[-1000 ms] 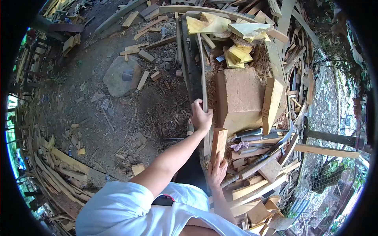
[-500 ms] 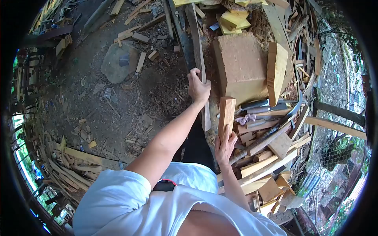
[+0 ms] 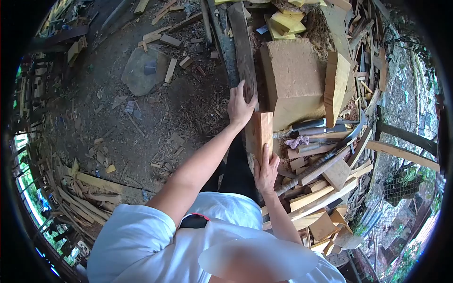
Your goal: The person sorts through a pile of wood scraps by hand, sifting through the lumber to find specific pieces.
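Observation:
My left hand (image 3: 241,107) is closed on a long, weathered wooden plank (image 3: 243,47), thumb and fingers at its edges. The plank runs away from my body, its broad brown face turned up. In my right hand (image 3: 267,173) is a short wooden block (image 3: 263,132) with reddish-brown grain, fingers along its side and lower end. The block's far end overlaps the plank's near part, just below my left hand. To the right of both stands a large squared wood block (image 3: 295,70).
A pale angled wood piece (image 3: 336,89) leans at the large block. Several handled tools, a curved blade (image 3: 355,134) and a pink cloth (image 3: 297,142) lie among offcuts at right. On the dirt floor at left are a flat stone (image 3: 141,78) and scattered scraps.
The short block has moved left, from beside the plank to over its near end. The plank has turned so its broad face shows, and my left hand has shifted its grip.

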Available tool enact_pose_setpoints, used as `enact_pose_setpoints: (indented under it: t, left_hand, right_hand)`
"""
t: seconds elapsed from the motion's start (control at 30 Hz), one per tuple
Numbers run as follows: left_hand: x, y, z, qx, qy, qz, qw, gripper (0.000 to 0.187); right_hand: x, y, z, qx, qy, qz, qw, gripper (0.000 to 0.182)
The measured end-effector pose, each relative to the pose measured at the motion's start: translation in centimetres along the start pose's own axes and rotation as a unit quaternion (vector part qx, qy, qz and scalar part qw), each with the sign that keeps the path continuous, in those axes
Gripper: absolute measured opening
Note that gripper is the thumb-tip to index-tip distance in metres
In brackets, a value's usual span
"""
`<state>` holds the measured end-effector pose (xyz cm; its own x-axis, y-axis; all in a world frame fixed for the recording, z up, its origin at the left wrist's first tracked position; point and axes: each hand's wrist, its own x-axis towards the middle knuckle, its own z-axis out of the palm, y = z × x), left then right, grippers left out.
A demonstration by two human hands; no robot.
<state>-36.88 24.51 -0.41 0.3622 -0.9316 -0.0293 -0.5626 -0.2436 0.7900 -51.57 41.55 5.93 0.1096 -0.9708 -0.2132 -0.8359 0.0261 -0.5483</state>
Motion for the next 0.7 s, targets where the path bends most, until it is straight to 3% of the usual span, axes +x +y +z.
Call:
enact_pose_setpoints:
  t: [0.07, 0.2, 0.4, 0.47, 0.53, 0.6, 0.67, 0.7]
  left_hand:
    - [0.0, -0.3, -0.3, -0.032, 0.023, 0.038, 0.998, 0.056]
    - [-0.8, -1.0, -3.0, -0.093, -0.025, 0.027, 0.995, 0.061]
    - [-0.5, -0.7, -3.1, -0.009, -0.094, 0.028, 0.995, 0.075]
    - [-0.1, -1.0, -2.6, -0.075, -0.099, -0.023, 0.992, 0.078]
    - [-0.2, -1.7, -3.7, -0.117, -0.136, -0.112, 0.977, 0.080]
    - [-0.7, -3.2, -5.2, -0.178, -0.153, -0.086, 0.968, 0.080]
    - [-1.3, -2.0, -7.7, -0.320, -0.161, -0.165, 0.919, 0.070]
    - [-1.7, -0.4, -9.1, -0.319, -0.166, -0.187, 0.914, 0.063]
  right_hand:
    - [0.0, 0.3, 0.0, -0.004, 0.029, -0.018, 0.999, 0.070]
    - [-0.5, 2.3, 0.2, -0.044, 0.030, -0.008, 0.999, 0.067]
    - [-0.5, 4.5, 2.4, -0.111, 0.001, 0.045, 0.993, 0.069]
    - [0.0, 3.4, 2.5, -0.119, 0.019, 0.073, 0.990, 0.066]
    - [1.1, 1.5, 0.7, -0.116, 0.064, 0.031, 0.991, 0.063]
    - [2.6, 0.0, -0.3, -0.118, 0.102, 0.050, 0.987, 0.053]
    - [3.8, -1.0, -0.5, 0.132, -0.032, 0.090, 0.987, 0.040]
    - [4.2, -1.9, -0.2, 0.168, -0.058, 0.087, 0.980, 0.039]
